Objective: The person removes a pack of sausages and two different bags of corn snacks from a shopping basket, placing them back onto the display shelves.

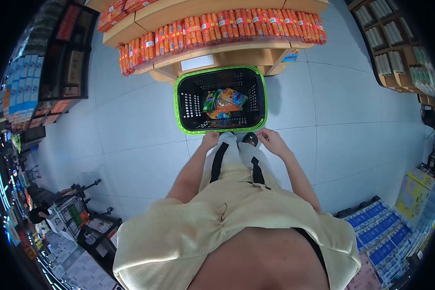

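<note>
A green-rimmed black shopping basket (181, 104) sits on the tiled floor (130, 121) before a wooden shelf (237, 50) of orange sausage packs (256, 23) and holds snack packets (223, 101). Left hand (210, 140) and right hand (271, 141) reach its near rim, fingers curled; whether they grasp it, I cannot tell.

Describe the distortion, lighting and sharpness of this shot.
Head view: heavy fisheye, with black corners and the shelf bowed; even indoor light, with a soft shadow right of the basket on the floor; centre sharp, edges squeezed and smeared.
</note>
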### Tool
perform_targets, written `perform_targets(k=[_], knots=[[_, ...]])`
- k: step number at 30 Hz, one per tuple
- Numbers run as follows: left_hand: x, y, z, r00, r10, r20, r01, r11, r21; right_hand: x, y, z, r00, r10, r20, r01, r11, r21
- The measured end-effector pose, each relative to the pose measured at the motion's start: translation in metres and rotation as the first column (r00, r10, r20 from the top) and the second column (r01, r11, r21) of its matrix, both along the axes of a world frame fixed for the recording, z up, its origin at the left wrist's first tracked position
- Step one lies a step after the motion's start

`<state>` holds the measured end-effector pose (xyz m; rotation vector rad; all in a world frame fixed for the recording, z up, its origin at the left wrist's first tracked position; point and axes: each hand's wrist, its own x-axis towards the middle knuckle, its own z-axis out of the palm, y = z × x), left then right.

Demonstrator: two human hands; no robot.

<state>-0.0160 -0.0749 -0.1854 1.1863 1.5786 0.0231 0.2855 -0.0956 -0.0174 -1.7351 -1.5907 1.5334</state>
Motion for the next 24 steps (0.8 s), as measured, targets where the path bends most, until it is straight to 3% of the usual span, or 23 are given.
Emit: perform_targets(k=[3, 6, 9, 13, 15, 18, 20, 22, 24], knots=[[-0.007, -0.005, -0.013, 0.997, -0.003, -0.072, 0.004, 1.000, 0.020, 0.014, 0.004, 0.000, 1.000, -0.004, 0.020, 0.002, 0.994, 0.113], [-0.011, -0.011, -0.032, 0.992, -0.042, -0.116, 0.045, 0.999, 0.025, 0.026, 0.007, 0.015, 0.998, -0.065, -0.015, 0.066, 0.994, 0.087], [-0.005, -0.005, -0.030, 0.998, -0.021, -0.057, 0.015, 0.993, -0.117, 0.034, 0.006, 0.016, 0.992, -0.125, -0.026, 0.128, 0.986, 0.103], [0.010, 0.008, -0.021, 0.990, -0.110, -0.089, 0.110, 0.994, -0.011, 0.033, 0.001, 0.014, 0.984, -0.177, -0.037, 0.180, 0.978, 0.103], [0.014, 0.019, -0.017, 0.956, -0.238, -0.173, 0.252, 0.966, 0.061, 0.026, 0.000, 0.017, 0.979, -0.203, -0.030, 0.205, 0.973, 0.106], [0.012, 0.039, -0.019, 0.951, -0.293, -0.100, 0.301, 0.949, 0.089, 0.017, -0.001, 0.016, 0.970, -0.241, -0.031, 0.243, 0.968, 0.063], [0.008, 0.051, -0.025, 0.956, -0.274, -0.100, 0.281, 0.958, 0.063, 0.007, -0.004, 0.007, 0.967, -0.250, -0.049, 0.252, 0.967, 0.048], [0.006, 0.060, -0.015, 0.981, -0.193, 0.005, 0.191, 0.975, 0.112, -0.002, -0.006, -0.001, 0.971, -0.238, -0.021, 0.239, 0.971, 0.019], [0.000, 0.065, -0.022, 0.982, -0.184, -0.027, 0.186, 0.971, 0.150, -0.014, 0.001, 0.005, 0.974, -0.223, -0.046, 0.220, 0.974, -0.055]])
